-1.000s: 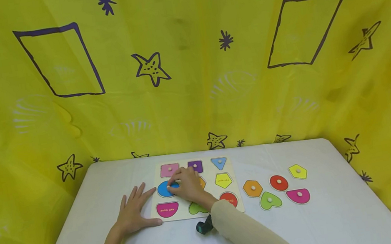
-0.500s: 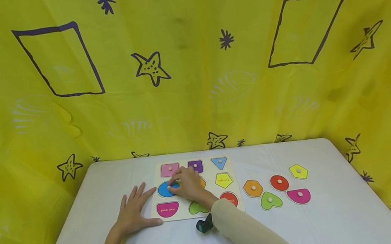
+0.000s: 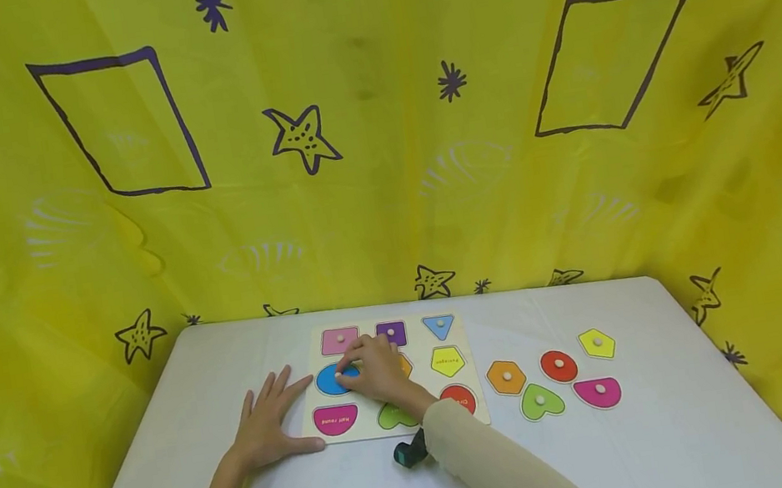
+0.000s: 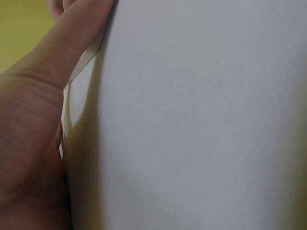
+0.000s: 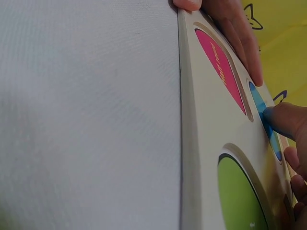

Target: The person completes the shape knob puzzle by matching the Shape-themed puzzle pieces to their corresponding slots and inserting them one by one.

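Observation:
My right hand [image 3: 379, 368] reaches over a shape puzzle board [image 3: 368, 420] and pinches the knob of its blue oval piece [image 3: 325, 381]. In the right wrist view, that thumb [image 5: 288, 117] is against the oval, which lies level in its recess. My left hand [image 3: 267, 427] lies with fingers spread at the board's left edge, thumb at the near corner. Along the far row sit a pink rectangle [image 3: 330, 342], a purple square [image 3: 384, 340] and a light blue triangle [image 3: 433, 324], all with knobs. The orange hexagon recess [image 3: 406, 366] is mostly hidden behind my right hand.
Right of the board, on the white table [image 3: 663, 439], lie loose knobbed pieces: orange hexagon [image 3: 498, 380], red circle [image 3: 553, 372], yellow pentagon [image 3: 607, 347], green heart [image 3: 530, 404] and magenta half round [image 3: 588, 393]. A yellow curtain [image 3: 386, 211] hangs behind the table.

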`<state>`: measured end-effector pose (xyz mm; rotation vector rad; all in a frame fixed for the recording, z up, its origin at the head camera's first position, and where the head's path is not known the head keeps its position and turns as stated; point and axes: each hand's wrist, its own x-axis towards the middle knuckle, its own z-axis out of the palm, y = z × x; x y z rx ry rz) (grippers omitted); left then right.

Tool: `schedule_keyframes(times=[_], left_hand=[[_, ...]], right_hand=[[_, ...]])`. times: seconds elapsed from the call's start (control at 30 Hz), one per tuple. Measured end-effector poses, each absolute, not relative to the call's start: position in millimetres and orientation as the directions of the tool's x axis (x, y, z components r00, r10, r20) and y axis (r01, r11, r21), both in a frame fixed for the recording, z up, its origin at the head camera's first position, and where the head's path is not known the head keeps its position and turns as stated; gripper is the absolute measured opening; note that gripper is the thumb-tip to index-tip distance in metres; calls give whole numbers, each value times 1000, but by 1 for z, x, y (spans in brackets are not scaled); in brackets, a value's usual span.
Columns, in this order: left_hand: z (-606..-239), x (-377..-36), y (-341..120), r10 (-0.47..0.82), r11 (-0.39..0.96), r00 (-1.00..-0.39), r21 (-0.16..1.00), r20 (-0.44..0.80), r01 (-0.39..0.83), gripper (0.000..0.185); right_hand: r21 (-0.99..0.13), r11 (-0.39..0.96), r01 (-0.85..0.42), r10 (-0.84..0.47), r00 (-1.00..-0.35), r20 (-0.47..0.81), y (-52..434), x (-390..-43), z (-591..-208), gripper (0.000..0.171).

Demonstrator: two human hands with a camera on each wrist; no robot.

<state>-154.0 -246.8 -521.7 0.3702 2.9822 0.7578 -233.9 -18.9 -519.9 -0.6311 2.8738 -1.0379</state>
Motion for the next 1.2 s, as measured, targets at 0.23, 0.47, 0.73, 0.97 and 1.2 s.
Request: schedule_keyframes(times=[0.23, 0.47, 0.73, 0.97, 1.2], left_hand=[[-520, -153, -246, 236, 850, -972, 482, 11, 211, 104], [-522, -154, -248, 237, 844, -971, 490, 25, 218, 104], [-530, -154, -249, 261, 827, -963, 498, 71, 261, 105], [-523, -155, -247, 243, 844, -970, 487, 27, 226, 105], [-520, -154, -246, 230, 864, -973, 462, -10, 199, 105]], right_hand=[[-611, 695, -379, -385, -914, 128, -18, -235, -523, 11], [-628, 666, -403, -426, -896, 124, -15, -237, -523, 20], [-644, 642, -416, -443, -887, 131, -10, -235, -519, 28], [-684, 585, -436, -426, -883, 198, 1, -239, -519, 46], [-769, 476, -426, -468, -863, 189, 25, -244, -507, 50]])
